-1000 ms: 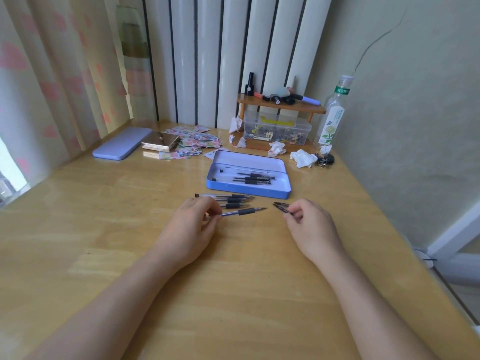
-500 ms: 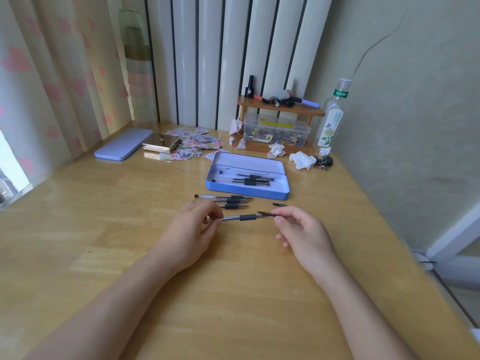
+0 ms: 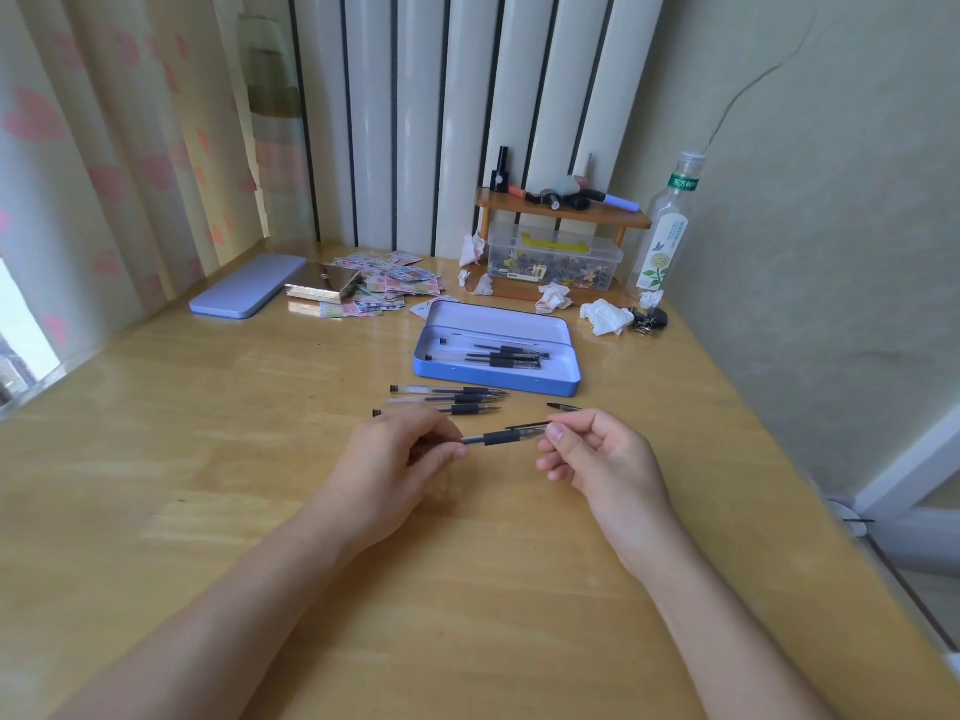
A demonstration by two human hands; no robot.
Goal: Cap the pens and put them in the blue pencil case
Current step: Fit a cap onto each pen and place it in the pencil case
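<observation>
My left hand (image 3: 395,459) pinches the barrel of a clear pen with a black grip (image 3: 501,437), held level above the wooden table. My right hand (image 3: 597,454) holds a cap (image 3: 530,427) at the pen's tip end, thumb and forefinger closed on it. The open blue pencil case (image 3: 498,379) lies just beyond, with several capped pens (image 3: 498,356) inside. Three uncapped pens (image 3: 452,400) lie on the table between the case and my left hand. One loose black cap (image 3: 563,406) rests right of them.
The case's lid (image 3: 247,293) lies at the far left beside a metal box and stickers (image 3: 374,288). At the back stand a small wooden shelf (image 3: 561,213), a clear storage box (image 3: 553,259), crumpled tissues (image 3: 605,317) and a plastic bottle (image 3: 662,236). A wall borders the table on the right.
My right hand picked a cap off the table and brought it left to the pen tip. My left hand kept the pen nearly still.
</observation>
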